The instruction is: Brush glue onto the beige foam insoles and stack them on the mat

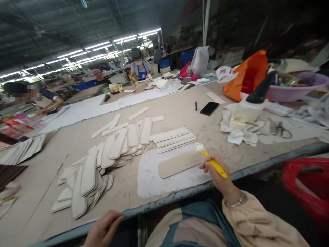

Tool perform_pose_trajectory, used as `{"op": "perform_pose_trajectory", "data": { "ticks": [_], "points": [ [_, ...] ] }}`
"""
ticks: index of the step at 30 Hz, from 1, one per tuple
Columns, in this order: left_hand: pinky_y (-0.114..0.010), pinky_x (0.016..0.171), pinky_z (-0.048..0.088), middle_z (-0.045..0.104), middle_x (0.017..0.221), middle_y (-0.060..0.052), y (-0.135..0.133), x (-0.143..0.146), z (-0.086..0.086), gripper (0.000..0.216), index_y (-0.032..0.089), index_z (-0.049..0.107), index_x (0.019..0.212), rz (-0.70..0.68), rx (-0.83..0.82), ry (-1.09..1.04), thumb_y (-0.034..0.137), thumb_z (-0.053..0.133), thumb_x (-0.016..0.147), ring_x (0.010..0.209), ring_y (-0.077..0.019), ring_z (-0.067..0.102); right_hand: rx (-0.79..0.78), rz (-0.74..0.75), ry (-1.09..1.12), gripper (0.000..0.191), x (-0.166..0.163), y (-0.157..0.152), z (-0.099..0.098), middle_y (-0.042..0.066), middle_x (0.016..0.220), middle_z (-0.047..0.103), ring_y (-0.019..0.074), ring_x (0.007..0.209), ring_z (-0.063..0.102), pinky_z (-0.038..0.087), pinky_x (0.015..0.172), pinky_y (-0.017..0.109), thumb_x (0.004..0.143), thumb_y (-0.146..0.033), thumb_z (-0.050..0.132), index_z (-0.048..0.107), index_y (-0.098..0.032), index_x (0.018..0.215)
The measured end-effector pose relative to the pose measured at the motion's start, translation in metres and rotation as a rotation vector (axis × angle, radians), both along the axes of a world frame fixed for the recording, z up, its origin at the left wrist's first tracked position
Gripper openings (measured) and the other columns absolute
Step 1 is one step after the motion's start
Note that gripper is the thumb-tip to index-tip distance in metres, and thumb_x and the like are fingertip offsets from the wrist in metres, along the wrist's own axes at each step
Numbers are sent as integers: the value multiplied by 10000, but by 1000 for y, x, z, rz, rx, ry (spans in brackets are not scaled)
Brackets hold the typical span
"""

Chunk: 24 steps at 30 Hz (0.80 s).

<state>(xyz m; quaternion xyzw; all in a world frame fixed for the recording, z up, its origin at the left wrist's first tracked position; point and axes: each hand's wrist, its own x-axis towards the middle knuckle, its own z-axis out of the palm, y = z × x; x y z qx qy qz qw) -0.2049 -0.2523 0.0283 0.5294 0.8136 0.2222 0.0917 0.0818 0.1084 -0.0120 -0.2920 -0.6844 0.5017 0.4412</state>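
My right hand (218, 171) is closed around the yellow handle of a brush (217, 167). The pale bristles rest at the right end of a flat beige strip with rounded corners (180, 164), which lies on a white sheet (151, 185). Behind that strip, several cream strips (173, 139) lie stacked in overlapping rows. My left hand (105, 226) is at the table's front edge, its fingers loosely bent and the thumb apart, with nothing visible in it. Nearest to it is a large spread of cream rounded strips (88, 175).
A white glue container (248, 111) stands on crumpled cloth at the right. Behind it are an orange bag (248, 77) and a purple basin (295, 87). A black phone (209, 108) lies mid-table. A red bucket (305, 192) stands beside the table; co-workers sit across (141, 67).
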Motion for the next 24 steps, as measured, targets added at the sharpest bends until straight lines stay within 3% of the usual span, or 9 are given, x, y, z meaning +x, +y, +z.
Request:
{"op": "perform_pose_trajectory", "data": {
  "ticks": [3,6,8,14,19,24],
  "points": [
    [-239,780,543,689,933,-47,83,17,0,142,234,674,949,-92,285,111,297,588,855,870,-154,663,84,-18,-115,153,3,-2,2,-39,641,565,118,545,545,454,560,241,891,-334,542,507,-218,984],
    [-345,893,529,645,1106,-116,146,26,-12,364,196,604,1155,-184,326,171,309,647,812,1031,-213,617,141,-17,-182,139,3,-6,8,-47,617,516,113,522,511,420,541,238,889,-321,533,529,-215,979],
    [-399,918,520,614,1164,-145,170,29,-22,482,172,572,1212,-238,295,184,329,690,771,1077,-248,589,143,8,-192,138,-1,-10,12,-44,620,511,110,524,500,405,540,237,890,-320,525,539,-212,973],
    [-342,816,548,643,1009,-100,183,28,-45,170,189,671,996,-320,335,128,204,612,837,947,-196,608,-73,231,-190,186,-25,-30,21,-69,553,407,97,478,415,337,479,221,906,-360,485,534,-202,990],
    [-328,787,540,664,959,-69,183,31,-46,174,210,673,1001,-358,349,107,162,582,860,887,-172,603,-158,420,-226,197,-46,-37,25,-63,566,399,94,503,390,306,481,217,893,-360,495,556,-193,979],
    [-323,788,539,673,953,-63,184,31,-46,176,209,670,996,-365,352,91,145,586,855,886,-171,597,-232,483,-202,163,-64,-37,26,-53,581,437,98,521,406,326,503,215,867,-317,507,578,-194,947]
  ]
}}
